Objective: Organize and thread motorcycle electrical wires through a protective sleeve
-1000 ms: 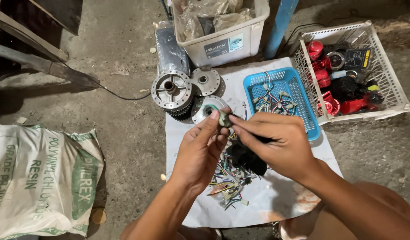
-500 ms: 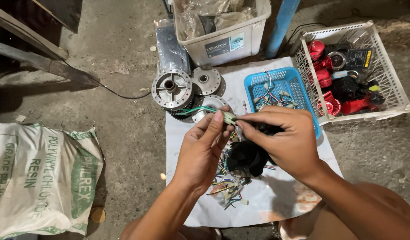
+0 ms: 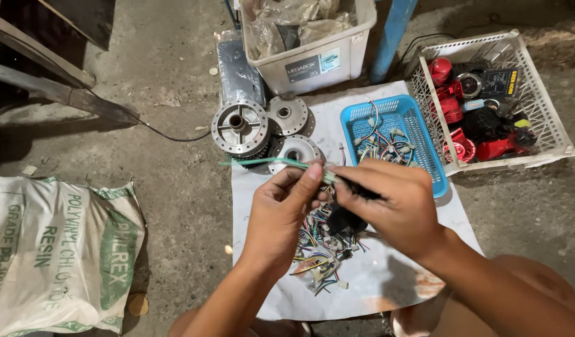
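Both forearms reach in from the near edge of the white sheet (image 3: 387,287), and the left hand (image 3: 281,212) and right hand (image 3: 393,203) meet above its middle, fingertips pinched together on a thin green wire (image 3: 262,162) that juts out level toward the left. Beneath them lies a heap of short coloured wires (image 3: 321,256). At the sheet's far edge sit ribbed round metal hubs (image 3: 240,128) and a blue plastic basket (image 3: 393,134) of wire scraps, with a white lattice crate (image 3: 549,125) of red and black parts beside it.

The green wire (image 3: 268,163) now sticks far out left of the left hand (image 3: 286,206), seemingly drawn free; the right hand (image 3: 390,203) has dropped slightly.
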